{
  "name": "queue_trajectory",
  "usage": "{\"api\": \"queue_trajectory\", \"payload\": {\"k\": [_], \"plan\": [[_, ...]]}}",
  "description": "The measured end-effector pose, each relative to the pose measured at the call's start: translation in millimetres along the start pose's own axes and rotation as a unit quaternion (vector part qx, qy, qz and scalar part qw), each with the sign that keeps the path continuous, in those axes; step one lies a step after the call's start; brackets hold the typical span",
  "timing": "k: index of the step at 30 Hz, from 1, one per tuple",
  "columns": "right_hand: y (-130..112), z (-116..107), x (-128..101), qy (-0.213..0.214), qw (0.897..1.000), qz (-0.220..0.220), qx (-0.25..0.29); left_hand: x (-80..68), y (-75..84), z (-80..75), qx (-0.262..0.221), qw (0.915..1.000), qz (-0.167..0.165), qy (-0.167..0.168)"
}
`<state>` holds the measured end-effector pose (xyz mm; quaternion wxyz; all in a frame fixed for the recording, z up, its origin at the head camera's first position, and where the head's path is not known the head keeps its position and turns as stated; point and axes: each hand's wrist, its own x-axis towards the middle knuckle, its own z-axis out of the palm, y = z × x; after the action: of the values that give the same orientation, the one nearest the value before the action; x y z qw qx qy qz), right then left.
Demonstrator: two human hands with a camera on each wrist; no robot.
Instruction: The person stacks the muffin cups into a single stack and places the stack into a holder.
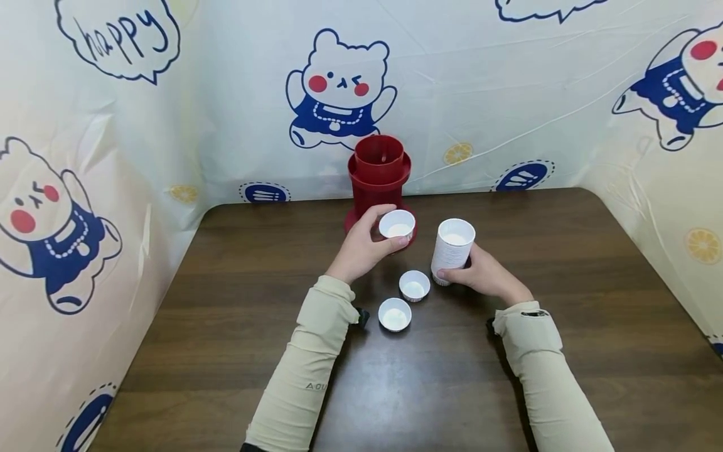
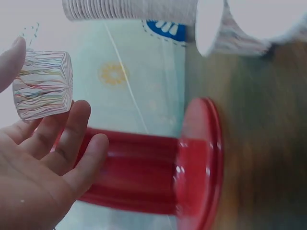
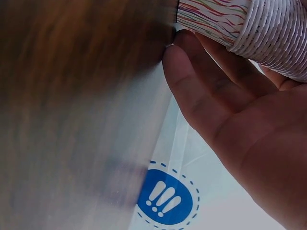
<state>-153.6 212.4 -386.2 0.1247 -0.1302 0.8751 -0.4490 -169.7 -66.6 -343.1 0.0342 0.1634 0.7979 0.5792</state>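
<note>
My left hand holds a small white paper cup between thumb and fingers, raised in front of a red cylindrical stand. Wavy coloured lines run along the side of this paper cup in the left wrist view. To its right, my right hand grips the lower part of a tall stack of paper cups, held mouth up. Two more paper cups stand mouth up on the table between my forearms, one farther cup and one nearer cup.
The brown wooden table ends at a printed cloth backdrop with bear drawings, which rises behind it and at both sides. The red stand has a round base and sits at the back edge.
</note>
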Motion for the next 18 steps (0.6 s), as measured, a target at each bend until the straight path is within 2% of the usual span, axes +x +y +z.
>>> {"api": "queue_trajectory", "payload": {"k": [9, 18], "plan": [[1.4, -1.3, -0.4, -0.003, 1.0, -0.015, 0.003, 10.1, 28.8, 19.8, -0.011, 0.9978, 0.034, -0.056], [2.0, -0.8, -0.4, -0.003, 1.0, -0.025, 0.011, 15.0, 37.6, 28.9, 0.008, 0.996, 0.028, -0.084]]}}
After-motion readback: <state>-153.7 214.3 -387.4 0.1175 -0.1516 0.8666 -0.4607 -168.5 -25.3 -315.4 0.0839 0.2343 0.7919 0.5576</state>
